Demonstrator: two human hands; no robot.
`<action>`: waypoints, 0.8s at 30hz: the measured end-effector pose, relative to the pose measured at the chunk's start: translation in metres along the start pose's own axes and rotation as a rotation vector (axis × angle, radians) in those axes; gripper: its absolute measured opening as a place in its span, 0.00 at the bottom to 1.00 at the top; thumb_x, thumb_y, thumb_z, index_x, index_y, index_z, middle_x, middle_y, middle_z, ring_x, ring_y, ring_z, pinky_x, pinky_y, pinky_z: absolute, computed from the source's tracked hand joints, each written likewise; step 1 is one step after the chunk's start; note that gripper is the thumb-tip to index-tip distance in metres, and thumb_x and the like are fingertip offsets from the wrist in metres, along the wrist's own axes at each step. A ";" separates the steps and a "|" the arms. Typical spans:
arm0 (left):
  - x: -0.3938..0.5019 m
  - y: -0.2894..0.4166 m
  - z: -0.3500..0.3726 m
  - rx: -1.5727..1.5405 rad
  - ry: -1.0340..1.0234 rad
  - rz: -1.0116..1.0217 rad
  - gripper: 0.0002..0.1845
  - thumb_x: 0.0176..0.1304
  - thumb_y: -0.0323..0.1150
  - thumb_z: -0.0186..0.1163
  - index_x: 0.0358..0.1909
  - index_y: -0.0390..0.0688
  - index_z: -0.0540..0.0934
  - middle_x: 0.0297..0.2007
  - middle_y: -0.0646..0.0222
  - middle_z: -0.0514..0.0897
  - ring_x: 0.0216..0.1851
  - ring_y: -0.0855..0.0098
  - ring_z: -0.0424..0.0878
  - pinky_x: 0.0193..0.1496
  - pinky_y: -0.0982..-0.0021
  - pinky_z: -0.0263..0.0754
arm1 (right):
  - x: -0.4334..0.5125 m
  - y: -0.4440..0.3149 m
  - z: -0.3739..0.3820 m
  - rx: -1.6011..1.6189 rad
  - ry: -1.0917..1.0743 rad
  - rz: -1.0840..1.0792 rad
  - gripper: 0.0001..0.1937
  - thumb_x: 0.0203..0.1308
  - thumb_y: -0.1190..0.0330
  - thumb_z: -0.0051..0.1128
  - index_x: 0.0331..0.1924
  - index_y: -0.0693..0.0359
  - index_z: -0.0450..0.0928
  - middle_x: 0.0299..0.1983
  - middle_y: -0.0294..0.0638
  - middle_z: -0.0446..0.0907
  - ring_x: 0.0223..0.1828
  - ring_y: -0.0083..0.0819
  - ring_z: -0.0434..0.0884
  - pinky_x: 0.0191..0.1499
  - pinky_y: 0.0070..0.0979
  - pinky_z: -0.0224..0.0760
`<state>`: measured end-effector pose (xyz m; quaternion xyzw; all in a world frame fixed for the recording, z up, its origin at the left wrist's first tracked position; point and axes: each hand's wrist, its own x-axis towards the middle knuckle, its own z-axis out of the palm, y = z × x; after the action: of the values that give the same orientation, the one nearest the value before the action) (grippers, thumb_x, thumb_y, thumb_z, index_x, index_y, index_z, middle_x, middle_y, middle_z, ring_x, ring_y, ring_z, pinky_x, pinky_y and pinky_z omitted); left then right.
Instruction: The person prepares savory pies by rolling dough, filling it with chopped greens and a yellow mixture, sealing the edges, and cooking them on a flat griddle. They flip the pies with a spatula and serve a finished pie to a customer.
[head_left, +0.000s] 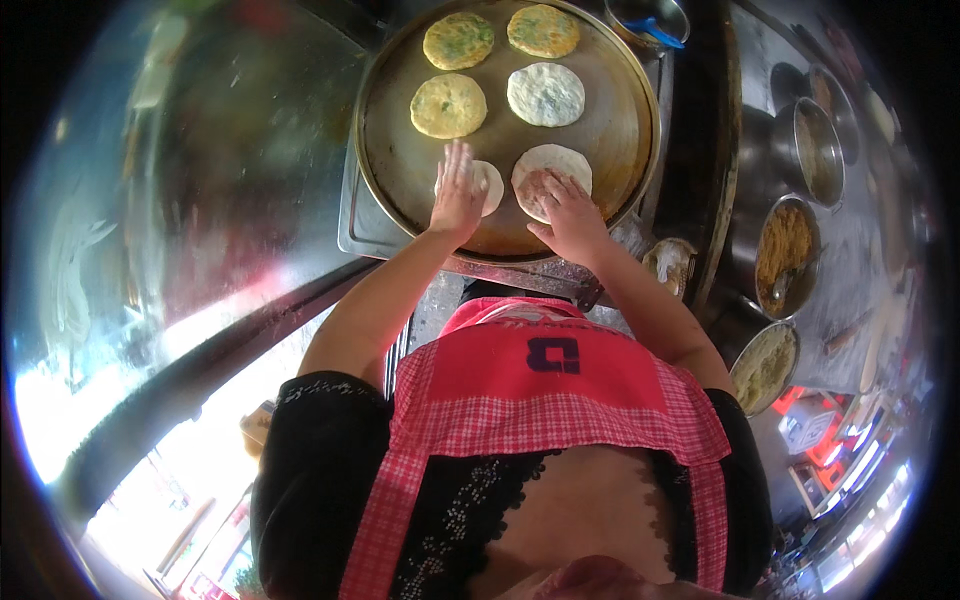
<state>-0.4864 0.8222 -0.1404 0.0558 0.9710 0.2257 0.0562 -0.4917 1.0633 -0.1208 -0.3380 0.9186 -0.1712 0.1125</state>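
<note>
My left hand (459, 193) lies flat, fingers extended, over a small pale dough round (492, 187) near the front of a round griddle pan (622, 127). Part of that round is hidden beneath the palm. On a larger dough flatbread (556, 156), my right hand (568, 217) rests with its fingers spread; a brownish filling shows through there. Behind them sit a floury white flatbread (545, 94) and a yellowish flatbread (448, 106). Two browned flatbreads with green flecks, one at the left (458, 40) and one at the right (544, 31), lie at the far side.
To the right, metal pots hold food: an orange-brown filling (784, 244) with a spoon in it, and a pale mash (763, 369). A small pan (670, 16) with a blue-handled utensil stands behind the griddle. A metal panel (225, 150) borders the left side.
</note>
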 end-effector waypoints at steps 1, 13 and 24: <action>0.000 -0.003 -0.003 0.085 -0.102 0.045 0.38 0.70 0.45 0.51 0.75 0.38 0.51 0.77 0.57 0.47 0.79 0.59 0.40 0.79 0.55 0.34 | 0.000 0.001 0.000 0.000 0.014 0.007 0.31 0.60 0.53 0.60 0.61 0.68 0.73 0.70 0.51 0.64 0.74 0.45 0.58 0.75 0.42 0.49; 0.017 -0.006 0.008 -0.205 -0.077 -0.004 0.37 0.71 0.48 0.48 0.75 0.40 0.54 0.77 0.60 0.50 0.79 0.61 0.41 0.79 0.58 0.32 | 0.002 -0.001 -0.005 -0.024 0.070 0.241 0.34 0.62 0.53 0.59 0.65 0.67 0.67 0.71 0.49 0.62 0.74 0.45 0.59 0.72 0.43 0.55; 0.023 0.007 0.006 -0.098 -0.062 -0.033 0.40 0.69 0.50 0.50 0.76 0.39 0.52 0.77 0.58 0.49 0.79 0.61 0.40 0.79 0.57 0.33 | 0.001 -0.018 -0.021 0.218 0.232 0.147 0.32 0.60 0.60 0.63 0.64 0.70 0.68 0.70 0.55 0.63 0.72 0.53 0.60 0.72 0.42 0.56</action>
<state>-0.5078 0.8343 -0.1448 0.0442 0.9573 0.2702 0.0928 -0.4888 1.0542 -0.0948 -0.2340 0.9236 -0.2987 0.0540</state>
